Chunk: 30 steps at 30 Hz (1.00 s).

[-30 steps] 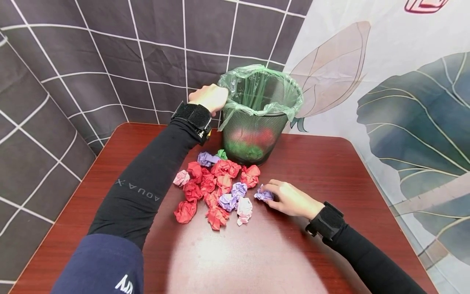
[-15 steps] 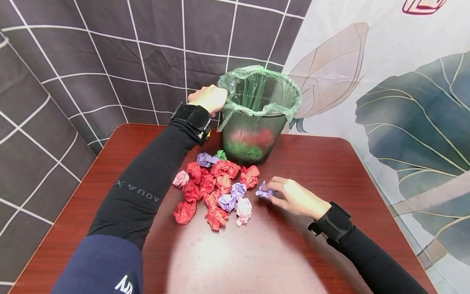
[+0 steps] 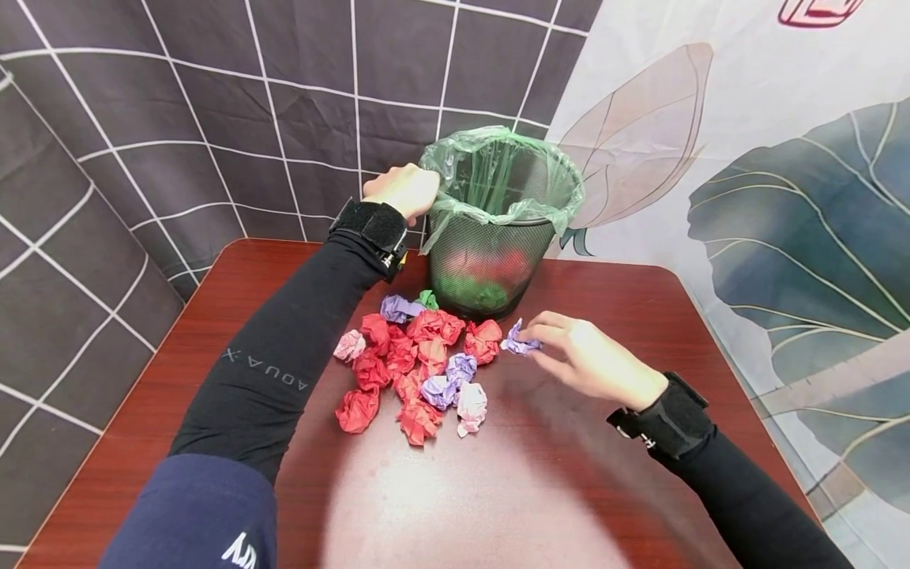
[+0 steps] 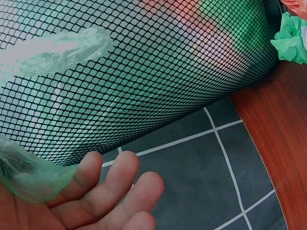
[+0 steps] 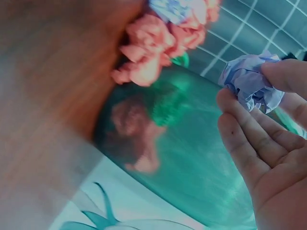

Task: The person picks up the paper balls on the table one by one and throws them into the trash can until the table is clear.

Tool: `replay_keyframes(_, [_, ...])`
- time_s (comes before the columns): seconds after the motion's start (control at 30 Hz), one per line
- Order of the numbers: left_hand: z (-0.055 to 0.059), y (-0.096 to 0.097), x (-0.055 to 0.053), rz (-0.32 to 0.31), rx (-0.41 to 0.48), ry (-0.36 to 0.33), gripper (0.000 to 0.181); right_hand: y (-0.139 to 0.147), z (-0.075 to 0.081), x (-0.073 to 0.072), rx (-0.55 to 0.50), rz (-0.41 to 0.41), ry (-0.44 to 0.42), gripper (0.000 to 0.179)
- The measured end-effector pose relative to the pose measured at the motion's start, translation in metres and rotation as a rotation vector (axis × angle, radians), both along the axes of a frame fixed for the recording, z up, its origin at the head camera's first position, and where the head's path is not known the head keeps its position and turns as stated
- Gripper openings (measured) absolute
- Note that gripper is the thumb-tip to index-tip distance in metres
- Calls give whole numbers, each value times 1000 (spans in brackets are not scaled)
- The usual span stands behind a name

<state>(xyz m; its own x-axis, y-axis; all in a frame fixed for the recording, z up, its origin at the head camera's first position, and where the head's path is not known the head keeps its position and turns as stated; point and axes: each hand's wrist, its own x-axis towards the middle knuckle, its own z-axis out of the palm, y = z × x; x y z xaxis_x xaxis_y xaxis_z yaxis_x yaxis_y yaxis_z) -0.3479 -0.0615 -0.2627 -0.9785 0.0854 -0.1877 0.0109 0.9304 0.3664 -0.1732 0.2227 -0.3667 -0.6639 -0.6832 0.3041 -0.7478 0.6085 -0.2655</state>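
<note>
My right hand (image 3: pixel 600 359) pinches a crumpled purple paper ball (image 3: pixel 521 340) between thumb and fingers, just above the table. In the right wrist view the same paper ball (image 5: pixel 252 82) sits at the fingertips. At the left side of a black mesh wastebasket (image 3: pixel 490 265), my left hand (image 3: pixel 404 190) holds the rim with its green plastic liner (image 3: pixel 512 212). Its curled fingers (image 4: pixel 127 179) show beside the mesh in the left wrist view; the thumb is hidden. Red and green paper shows through the mesh.
In front of the wastebasket lies a pile of crumpled red paper balls (image 3: pixel 401 352), with several purple, pink and green ones among them. The reddish-brown table (image 3: pixel 611 308) backs onto a dark grid-patterned cloth (image 3: pixel 298 118) and a leaf-printed cloth (image 3: pixel 796 237).
My right hand has lifted the purple paper ball off the table and moved it slightly away from me, towards the wastebasket. The left hand stays at the rim.
</note>
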Motion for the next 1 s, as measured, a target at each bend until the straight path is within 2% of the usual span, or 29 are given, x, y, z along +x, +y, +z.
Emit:
replay_keyframes(0.43, [0,1,2,0,4,3,40,-2,60,-16,-6,-7,136,29])
replay_keyframes(0.8, [2,1,1,-6,0,4,41,-8,111,-42,-201,-38,278,36])
replay_keyframes(1.0, [1,0,2,0,3,7,41,-11,131,-64,-236,-81,300,35])
